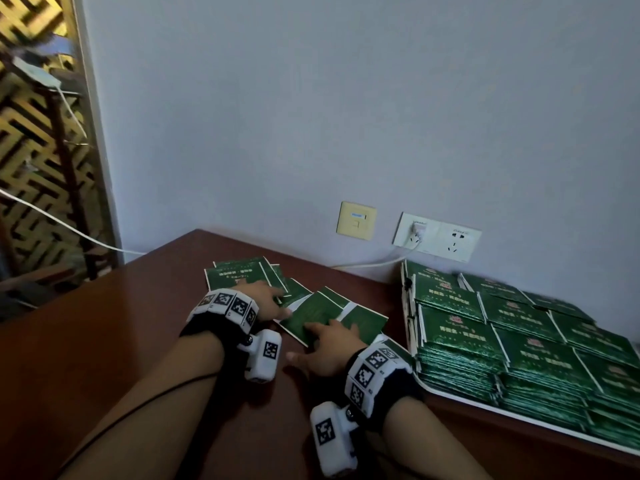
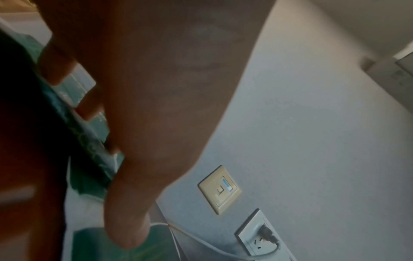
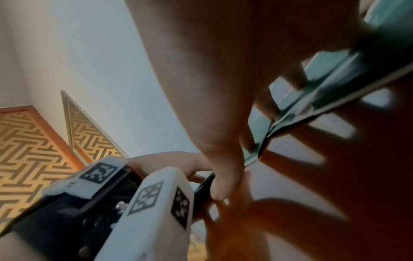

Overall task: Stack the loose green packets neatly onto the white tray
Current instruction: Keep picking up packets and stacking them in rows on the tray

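Observation:
Several loose green packets (image 1: 242,277) lie scattered on the brown table (image 1: 138,323), left of the white tray (image 1: 460,394). The tray holds tall, close rows of stacked green packets (image 1: 457,332). My left hand (image 1: 277,301) lies flat on the loose pile, fingers stretched out. In the left wrist view the left hand (image 2: 145,88) touches packets (image 2: 93,146) with straight fingers. My right hand (image 1: 322,337) rests with spread fingers on the nearest packet (image 1: 318,310). The right wrist view shows the right hand (image 3: 223,88) pressing that packet (image 3: 335,79), thumb down at its edge.
The table stands against a grey wall with a beige plate (image 1: 356,220) and white sockets (image 1: 436,239). A white cable (image 1: 374,263) runs along the wall behind the packets. A golden lattice screen (image 1: 34,168) stands at the far left.

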`<state>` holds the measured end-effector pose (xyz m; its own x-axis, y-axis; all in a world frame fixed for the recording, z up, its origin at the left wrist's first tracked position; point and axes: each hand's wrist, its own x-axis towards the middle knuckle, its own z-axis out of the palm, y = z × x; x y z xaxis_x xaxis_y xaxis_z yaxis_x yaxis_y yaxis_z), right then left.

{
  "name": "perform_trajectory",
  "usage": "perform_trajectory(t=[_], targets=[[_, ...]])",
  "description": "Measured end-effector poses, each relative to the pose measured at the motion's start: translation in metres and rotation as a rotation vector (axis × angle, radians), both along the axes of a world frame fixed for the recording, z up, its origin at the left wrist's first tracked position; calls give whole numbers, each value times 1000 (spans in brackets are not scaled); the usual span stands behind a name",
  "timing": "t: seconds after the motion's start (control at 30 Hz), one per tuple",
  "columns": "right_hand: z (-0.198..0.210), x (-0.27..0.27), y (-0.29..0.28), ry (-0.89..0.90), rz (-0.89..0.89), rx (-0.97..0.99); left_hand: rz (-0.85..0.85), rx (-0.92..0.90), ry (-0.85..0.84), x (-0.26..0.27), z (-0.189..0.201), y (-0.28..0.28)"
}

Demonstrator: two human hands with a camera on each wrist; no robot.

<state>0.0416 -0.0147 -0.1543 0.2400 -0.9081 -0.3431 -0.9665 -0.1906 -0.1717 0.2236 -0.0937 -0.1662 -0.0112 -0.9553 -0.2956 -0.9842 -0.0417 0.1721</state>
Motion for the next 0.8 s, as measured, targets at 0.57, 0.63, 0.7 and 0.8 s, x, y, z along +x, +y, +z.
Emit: perform_trajectory(t=[0.57,0.63,0.7,0.8], targets=[[12,-43,103,68,232,25,-215,37,-140,-28,19,142],[12,-58,119,79,263,35,-260,44,-162,-39,22,162],[10,-76,135,88,286,48,-309,55,-176,-51,25,181],[11,-106,156,88,293,55,-376,70,-189,-73,30,206]])
